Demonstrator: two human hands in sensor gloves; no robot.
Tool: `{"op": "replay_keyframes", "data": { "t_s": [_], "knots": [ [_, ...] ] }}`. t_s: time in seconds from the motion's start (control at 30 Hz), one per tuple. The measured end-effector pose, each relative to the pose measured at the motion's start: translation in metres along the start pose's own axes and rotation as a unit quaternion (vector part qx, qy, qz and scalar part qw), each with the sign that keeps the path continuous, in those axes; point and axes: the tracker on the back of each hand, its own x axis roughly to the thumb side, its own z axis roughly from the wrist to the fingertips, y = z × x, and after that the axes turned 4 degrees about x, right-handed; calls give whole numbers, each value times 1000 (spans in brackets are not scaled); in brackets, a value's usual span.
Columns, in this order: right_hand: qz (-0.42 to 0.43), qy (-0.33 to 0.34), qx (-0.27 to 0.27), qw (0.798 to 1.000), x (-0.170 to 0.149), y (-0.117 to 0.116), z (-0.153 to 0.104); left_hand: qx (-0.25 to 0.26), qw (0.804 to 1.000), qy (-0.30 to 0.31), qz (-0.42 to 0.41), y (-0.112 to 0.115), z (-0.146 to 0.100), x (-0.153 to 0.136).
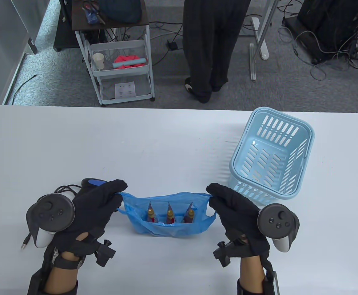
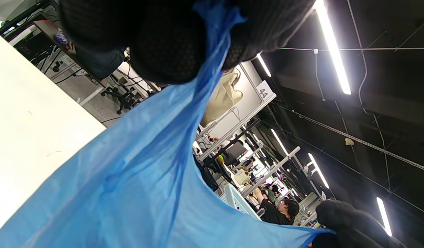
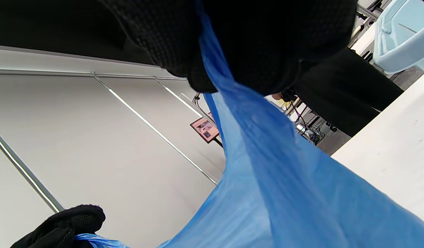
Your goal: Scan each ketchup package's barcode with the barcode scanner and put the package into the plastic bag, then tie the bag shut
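A blue plastic bag (image 1: 166, 226) sits near the table's front edge, stretched wide between my two hands. Three ketchup packages (image 1: 170, 213) stand upright inside it, tops showing. My left hand (image 1: 105, 196) pinches the bag's left handle, and my right hand (image 1: 220, 196) pinches the right handle. Both wrist views show blue film (image 2: 139, 165) (image 3: 267, 165) running out from between gloved fingers (image 2: 170, 44) (image 3: 253, 41). The barcode scanner (image 1: 90, 182) lies behind my left hand, mostly hidden, with its cable (image 1: 62, 188) trailing left.
A light blue plastic basket (image 1: 271, 156), tilted and with nothing in it, stands at the right behind my right hand. A person (image 1: 211, 46) stands beyond the table's far edge. A white trolley (image 1: 120, 67) is on the floor at the back left.
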Motion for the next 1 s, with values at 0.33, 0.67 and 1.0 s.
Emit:
{"op": "replay_keyframes", "data": {
  "t_s": [0.33,0.67,1.0],
  "knots": [
    [4,2,-7,1000,0,4,-1,15,1000,10,23,-2,1,11],
    [4,4,-6,1000,0,4,-2,-22,1000,22,1,0,-7,-2],
    [3,3,-5,1000,-1,4,-2,-82,996,24,-26,3,-14,-32]
  ]
}}
